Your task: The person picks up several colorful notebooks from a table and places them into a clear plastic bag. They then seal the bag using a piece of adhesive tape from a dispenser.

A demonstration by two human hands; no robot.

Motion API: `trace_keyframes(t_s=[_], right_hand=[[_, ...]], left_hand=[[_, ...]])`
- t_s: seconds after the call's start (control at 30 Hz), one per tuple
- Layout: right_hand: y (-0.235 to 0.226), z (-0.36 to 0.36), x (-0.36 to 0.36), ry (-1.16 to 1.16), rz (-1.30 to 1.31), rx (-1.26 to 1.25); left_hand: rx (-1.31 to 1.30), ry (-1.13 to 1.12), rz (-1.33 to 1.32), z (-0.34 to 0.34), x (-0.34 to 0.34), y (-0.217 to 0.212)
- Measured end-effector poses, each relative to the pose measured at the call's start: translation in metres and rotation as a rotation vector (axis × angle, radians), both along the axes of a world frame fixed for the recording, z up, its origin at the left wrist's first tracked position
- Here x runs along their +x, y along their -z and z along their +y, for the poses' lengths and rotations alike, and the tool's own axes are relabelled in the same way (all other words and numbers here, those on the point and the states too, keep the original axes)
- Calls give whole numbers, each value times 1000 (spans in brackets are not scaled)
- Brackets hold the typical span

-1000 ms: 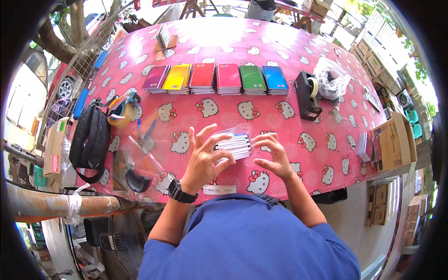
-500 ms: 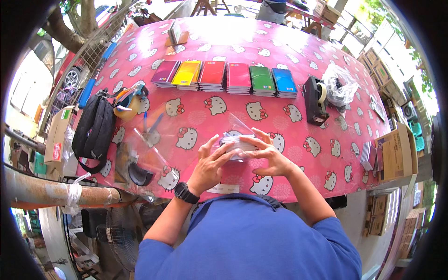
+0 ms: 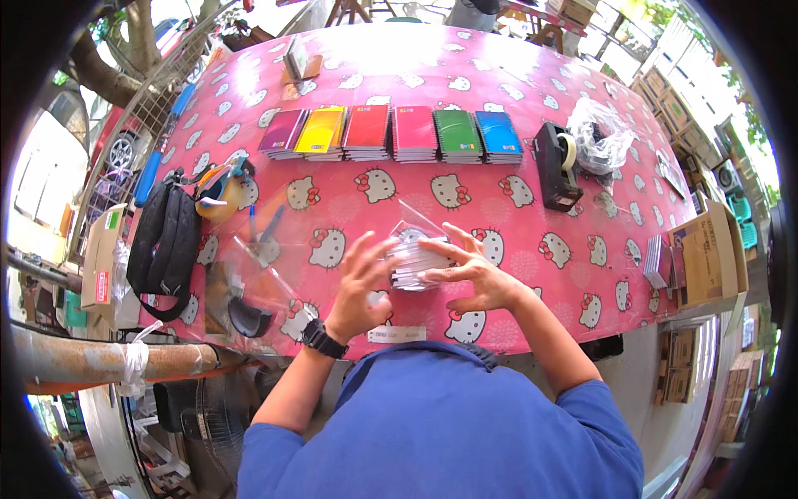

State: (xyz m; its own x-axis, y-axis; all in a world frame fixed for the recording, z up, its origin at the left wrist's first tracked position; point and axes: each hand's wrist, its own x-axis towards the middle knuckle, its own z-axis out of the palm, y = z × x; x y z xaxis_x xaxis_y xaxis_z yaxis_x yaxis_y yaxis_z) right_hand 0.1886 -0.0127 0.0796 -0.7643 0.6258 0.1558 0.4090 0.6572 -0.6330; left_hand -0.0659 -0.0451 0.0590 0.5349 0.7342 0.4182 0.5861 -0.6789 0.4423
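Observation:
A small stack of notebooks (image 3: 411, 264), white page edges showing, sits on the table right in front of me. Clear plastic film (image 3: 413, 218) sticks up beyond its far side. My left hand (image 3: 359, 287), with a black watch on the wrist, is at the stack's left side, its fingers spread and holding nothing. On the other side, my right hand (image 3: 480, 279) is open, with fingers stretched over the stack's right edge; their tips seem to touch it. The covers of this stack are hidden.
Beyond my hands stands a row of notebook stacks (image 3: 416, 133) in several colours. A black tape dispenser (image 3: 555, 170) and a crumpled plastic bag (image 3: 600, 137) lie right of it. Leftward are clear plastic sheets (image 3: 264, 264), a black bag (image 3: 166, 241) and pens (image 3: 270, 223). A cardboard box (image 3: 706, 254) stands far right.
My left hand has lifted off the stack and drawn back to the left, its fingers spreading, so more of the stack shows. My right hand stays at its right edge. The view has shifted slightly.

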Motion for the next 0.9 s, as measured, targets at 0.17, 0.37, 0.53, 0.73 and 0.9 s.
trace_keyframes(t_s=[0.17,0.37,0.53,0.73,0.9], right_hand=[[6,0,2,-9,37,-29],[3,1,-3,-16,55,-25],[1,1,4,7,26,-31],[-3,2,1,-46,-1,-30],[-3,0,-3,-96,-19,-12]], left_hand=[[-656,-249,-868,40,6,1],[-540,-235,-843,86,36,-15],[249,-231,-590,46,4,-8],[-51,-69,-37,-11,-8,4],[-11,-34,128,-5,10,-5]])
